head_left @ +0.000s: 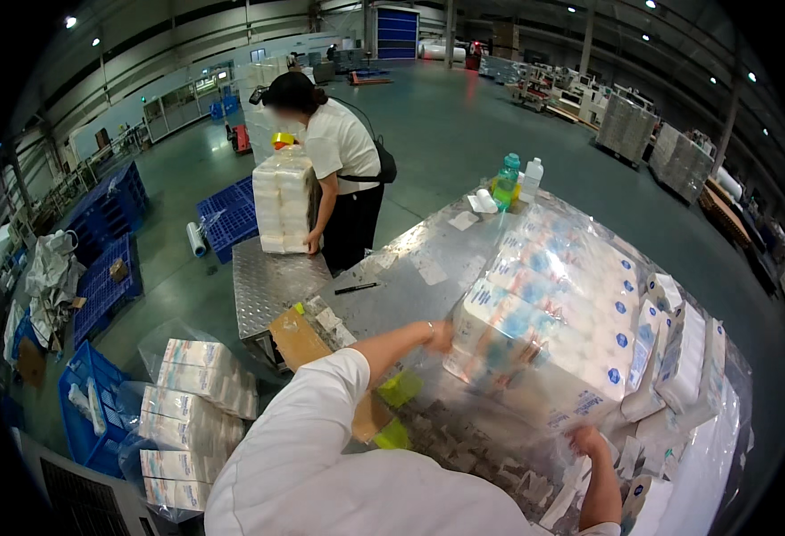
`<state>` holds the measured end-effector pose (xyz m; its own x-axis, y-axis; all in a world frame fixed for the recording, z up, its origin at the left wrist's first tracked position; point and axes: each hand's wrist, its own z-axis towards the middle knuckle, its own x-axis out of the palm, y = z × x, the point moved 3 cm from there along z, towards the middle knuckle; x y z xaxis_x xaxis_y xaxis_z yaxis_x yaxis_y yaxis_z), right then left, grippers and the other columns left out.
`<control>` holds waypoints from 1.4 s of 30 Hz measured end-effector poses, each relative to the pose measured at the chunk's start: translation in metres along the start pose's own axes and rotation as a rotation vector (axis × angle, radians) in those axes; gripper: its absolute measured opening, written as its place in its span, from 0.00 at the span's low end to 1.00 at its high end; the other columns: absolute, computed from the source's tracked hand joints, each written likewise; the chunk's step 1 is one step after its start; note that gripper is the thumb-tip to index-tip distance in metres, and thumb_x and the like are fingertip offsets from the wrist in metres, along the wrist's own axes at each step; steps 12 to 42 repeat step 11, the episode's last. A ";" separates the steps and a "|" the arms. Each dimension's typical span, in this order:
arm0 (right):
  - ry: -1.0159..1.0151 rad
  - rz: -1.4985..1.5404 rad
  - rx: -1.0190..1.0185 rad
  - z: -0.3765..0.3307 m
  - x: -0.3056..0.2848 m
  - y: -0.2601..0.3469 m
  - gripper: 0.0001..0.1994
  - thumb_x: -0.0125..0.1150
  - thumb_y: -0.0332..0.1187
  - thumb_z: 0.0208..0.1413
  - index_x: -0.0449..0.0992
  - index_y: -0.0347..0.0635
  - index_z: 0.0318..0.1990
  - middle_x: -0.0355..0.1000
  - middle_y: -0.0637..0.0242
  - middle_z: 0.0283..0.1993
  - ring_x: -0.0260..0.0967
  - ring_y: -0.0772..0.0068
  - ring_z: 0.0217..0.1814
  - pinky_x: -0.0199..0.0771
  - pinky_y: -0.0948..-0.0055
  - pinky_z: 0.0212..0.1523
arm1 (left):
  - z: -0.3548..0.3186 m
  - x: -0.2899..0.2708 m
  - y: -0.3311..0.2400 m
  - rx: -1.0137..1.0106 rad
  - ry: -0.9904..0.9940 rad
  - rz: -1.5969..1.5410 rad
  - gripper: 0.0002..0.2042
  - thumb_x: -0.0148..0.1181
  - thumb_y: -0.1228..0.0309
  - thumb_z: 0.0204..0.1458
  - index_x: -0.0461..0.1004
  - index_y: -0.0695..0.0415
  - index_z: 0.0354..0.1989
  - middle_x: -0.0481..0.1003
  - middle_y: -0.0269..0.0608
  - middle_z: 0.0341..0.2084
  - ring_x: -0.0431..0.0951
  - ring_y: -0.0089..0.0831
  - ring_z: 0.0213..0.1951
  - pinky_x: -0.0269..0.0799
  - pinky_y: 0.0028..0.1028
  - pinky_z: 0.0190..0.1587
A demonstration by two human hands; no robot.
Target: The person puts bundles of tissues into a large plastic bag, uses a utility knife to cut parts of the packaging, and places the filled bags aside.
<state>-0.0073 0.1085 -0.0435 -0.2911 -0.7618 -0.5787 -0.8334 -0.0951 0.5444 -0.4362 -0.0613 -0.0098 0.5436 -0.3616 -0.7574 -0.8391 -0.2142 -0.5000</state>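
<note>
A large bundle of white tissue packs (pixel 535 330) with blue and orange print lies on the metal table, inside a clear plastic bag (pixel 517 406). My left hand (pixel 439 337) is closed on the bag at the bundle's left end; its fingertips are partly hidden and a little blurred. At the bundle's near right corner, my right hand (pixel 586 440) has its fingers curled on the bag's film. Loose tissue packs (pixel 681 357) lean against one another to the right of the bundle.
The metal table (pixel 401 313) carries paper scraps, a black pen (pixel 355 288) and bottles (pixel 506 181). Bagged packs (pixel 198 380) and a blue crate (pixel 89 429) stand at lower left. Across the table, another person (pixel 339 152) holds a white stack (pixel 283 201) on a steel-plate stand (pixel 276 277).
</note>
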 end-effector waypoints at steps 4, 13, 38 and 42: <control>0.445 -0.259 -0.120 0.098 -0.001 -0.088 0.09 0.46 0.28 0.46 0.73 0.35 0.30 0.71 0.56 0.28 0.68 0.62 0.26 0.68 0.67 0.25 | 0.052 0.047 0.066 0.087 -0.045 0.204 0.17 0.52 0.65 0.43 0.71 0.62 0.40 0.72 0.51 0.38 0.72 0.43 0.40 0.67 0.35 0.42; 0.098 0.318 -0.208 0.040 0.018 -0.017 0.28 0.63 0.35 0.35 0.67 0.48 0.49 0.69 0.51 0.44 0.69 0.57 0.37 0.67 0.64 0.40 | -0.006 0.022 0.010 -0.399 -0.236 -0.094 0.19 0.45 0.65 0.47 0.67 0.63 0.46 0.70 0.56 0.42 0.71 0.43 0.45 0.65 0.37 0.45; 0.098 0.318 -0.208 0.040 0.018 -0.017 0.28 0.63 0.35 0.35 0.67 0.48 0.49 0.69 0.51 0.44 0.69 0.57 0.37 0.67 0.64 0.40 | -0.006 0.022 0.010 -0.399 -0.236 -0.094 0.19 0.45 0.65 0.47 0.67 0.63 0.46 0.70 0.56 0.42 0.71 0.43 0.45 0.65 0.37 0.45; 0.098 0.318 -0.208 0.040 0.018 -0.017 0.28 0.63 0.35 0.35 0.67 0.48 0.49 0.69 0.51 0.44 0.69 0.57 0.37 0.67 0.64 0.40 | -0.006 0.022 0.010 -0.399 -0.236 -0.094 0.19 0.45 0.65 0.47 0.67 0.63 0.46 0.70 0.56 0.42 0.71 0.43 0.45 0.65 0.37 0.45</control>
